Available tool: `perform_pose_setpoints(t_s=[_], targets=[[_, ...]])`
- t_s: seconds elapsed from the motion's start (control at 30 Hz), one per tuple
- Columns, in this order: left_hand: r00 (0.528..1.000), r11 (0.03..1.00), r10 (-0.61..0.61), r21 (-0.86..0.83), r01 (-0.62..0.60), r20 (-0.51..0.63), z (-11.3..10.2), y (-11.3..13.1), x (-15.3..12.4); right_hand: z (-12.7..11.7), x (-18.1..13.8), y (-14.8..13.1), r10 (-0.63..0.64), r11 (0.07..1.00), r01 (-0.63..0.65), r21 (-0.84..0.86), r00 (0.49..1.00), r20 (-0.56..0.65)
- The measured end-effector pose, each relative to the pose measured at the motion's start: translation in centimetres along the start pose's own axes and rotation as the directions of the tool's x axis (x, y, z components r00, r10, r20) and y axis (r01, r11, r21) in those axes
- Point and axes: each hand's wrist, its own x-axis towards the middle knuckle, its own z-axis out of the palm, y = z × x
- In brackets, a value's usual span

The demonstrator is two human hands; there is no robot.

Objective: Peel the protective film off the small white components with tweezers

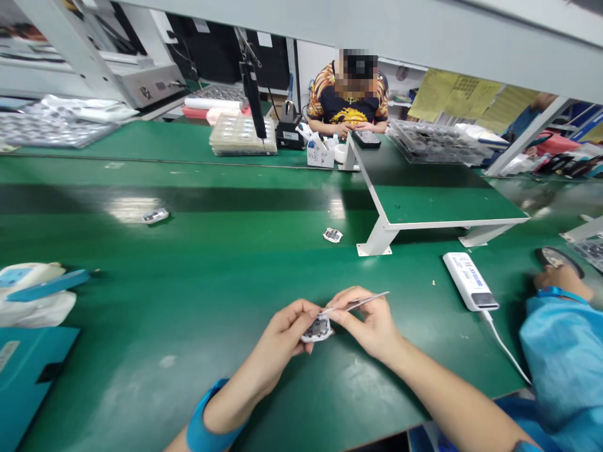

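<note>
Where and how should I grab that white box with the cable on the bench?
Best taken, I'd judge, from above, across the long sides of the white box, around mid-length: it lies flat and is longer than wide. Avoid the near end, where the white cable comes out.

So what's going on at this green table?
Somebody's left hand is holding a small white casing, its inside parts showing. Their right hand holds a thin, tweezer-like tool by its upper edge. Two similar pieces lie farther back on the table. Another person sits across.
</note>
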Motion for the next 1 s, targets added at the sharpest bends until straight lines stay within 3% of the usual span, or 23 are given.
perform_pose_setpoints(t_s=[0.2, 0.43, 0.6, 0.7, 1.0], targets=[[1.000, 1.000, -0.002, -0.010, 0.002, 0.002, 0.1, 0.0, -0.1, 0.1, 0.0, 0.4, -0.006, 0.999, 0.007, 0.044, 1.000, -0.018], [0.999, 0.999, 0.038, -0.023, -0.038, -0.004, 0.1, 0.1, -0.1, 0.2, -0.1, 0.3, -0.118, 0.989, 0.116, -0.090, 0.993, -0.010], [0.993, 0.994, 0.107, -0.010, -0.107, 0.039, 0.1, 0.3, -0.3, 0.6, -0.3, 0.9, -0.014, 0.997, 0.021, 0.075, 0.996, -0.089], [0.992, 0.993, 0.116, 0.004, -0.117, 0.046, 0.2, 0.2, -0.4, 0.6, -0.3, 1.1, -0.008, 0.996, 0.016, 0.086, 0.995, -0.098], [0.991, 0.991, 0.131, -0.028, -0.131, 0.013, 0.5, 0.1, -0.2, 0.3, -0.1, 0.7, -0.260, 0.953, 0.256, -0.161, 0.966, -0.005]])
